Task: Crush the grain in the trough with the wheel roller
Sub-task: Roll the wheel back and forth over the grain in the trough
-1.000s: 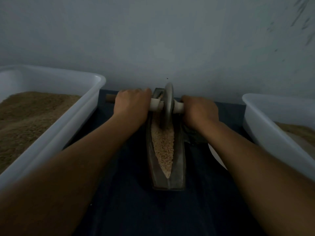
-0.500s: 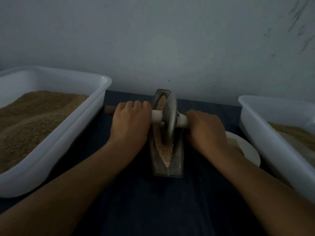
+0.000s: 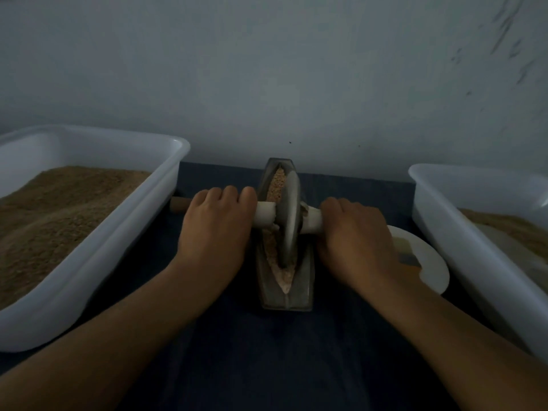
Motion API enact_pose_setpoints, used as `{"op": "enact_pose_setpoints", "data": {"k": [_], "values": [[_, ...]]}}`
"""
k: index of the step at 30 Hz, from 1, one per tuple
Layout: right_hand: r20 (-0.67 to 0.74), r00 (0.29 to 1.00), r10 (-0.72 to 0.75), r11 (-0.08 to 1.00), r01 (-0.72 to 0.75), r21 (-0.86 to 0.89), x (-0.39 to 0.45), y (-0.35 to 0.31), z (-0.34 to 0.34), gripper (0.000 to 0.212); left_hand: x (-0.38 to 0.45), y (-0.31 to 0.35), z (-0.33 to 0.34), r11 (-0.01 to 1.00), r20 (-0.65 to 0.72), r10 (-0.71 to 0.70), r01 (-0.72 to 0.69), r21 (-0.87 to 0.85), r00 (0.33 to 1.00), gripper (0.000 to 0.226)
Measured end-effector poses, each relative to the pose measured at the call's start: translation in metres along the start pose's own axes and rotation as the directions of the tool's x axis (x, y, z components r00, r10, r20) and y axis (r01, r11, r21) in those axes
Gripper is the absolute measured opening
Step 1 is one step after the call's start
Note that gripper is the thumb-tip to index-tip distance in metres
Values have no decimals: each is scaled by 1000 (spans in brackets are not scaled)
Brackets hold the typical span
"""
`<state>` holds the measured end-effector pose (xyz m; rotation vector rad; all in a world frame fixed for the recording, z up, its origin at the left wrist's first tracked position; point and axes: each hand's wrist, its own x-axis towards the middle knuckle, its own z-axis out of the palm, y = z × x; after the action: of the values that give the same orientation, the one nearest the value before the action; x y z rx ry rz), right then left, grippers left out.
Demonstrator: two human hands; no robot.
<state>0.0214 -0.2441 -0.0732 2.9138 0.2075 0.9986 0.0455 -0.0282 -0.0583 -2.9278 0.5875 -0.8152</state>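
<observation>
So the wheel roller [image 3: 289, 221] has rolled back toward the person since a second ago. It was up at the far tip of the trough [image 3: 286, 295] and now it sits around the middle to near end, with the far stretch of grain [image 3: 277, 185] uncovered behind it.

Going left to right: there's a big white tub [image 3: 118, 232] heaped with brownish meal on the left, sitting on the dark blue cloth [image 3: 267, 351]. The wooden end of the axle [image 3: 179, 204] pokes out just beside the tub wall. Then the left hand [image 3: 216, 232] is wrapped over the axle, knuckles up, right next to the disc. The disc stands upright in the trough's groove, biting into the grain. The right hand [image 3: 355, 241] is clamped on the axle's other side in the same way. So the hands are apart, one on each side of the wheel. Past that is a white plate [image 3: 427, 262], partly hidden by the wrist, then another white tub [image 3: 462, 241] on the right.

Handling-wise, I'd guess that disc is metal or stone: heavy, stiff, and doing most of the crushing by its own weight. The grain is loose and will squirt up the sides. Holding close to the hub on both sides looks right, since an uneven push would probably tip the thin wheel out of the groove.
</observation>
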Motion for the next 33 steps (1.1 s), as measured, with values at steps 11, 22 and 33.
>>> {"op": "enact_pose_setpoints", "data": {"k": [11, 22, 33], "values": [[206, 978, 43, 998, -35, -44, 83, 23, 41, 32, 88, -17, 39, 1000, 82, -20, 20, 2, 996, 29], [170, 984, 53, 996, -41, -76, 69, 15, 34, 18, 59, -15, 45, 999, -61, 13, -15, -32, 998, 26], [73, 997, -30, 1000, 30, -2, -15, -4, -16, 21, -11, 0, -6, 986, -142, 51, -72, -149, 988, 25]]}}
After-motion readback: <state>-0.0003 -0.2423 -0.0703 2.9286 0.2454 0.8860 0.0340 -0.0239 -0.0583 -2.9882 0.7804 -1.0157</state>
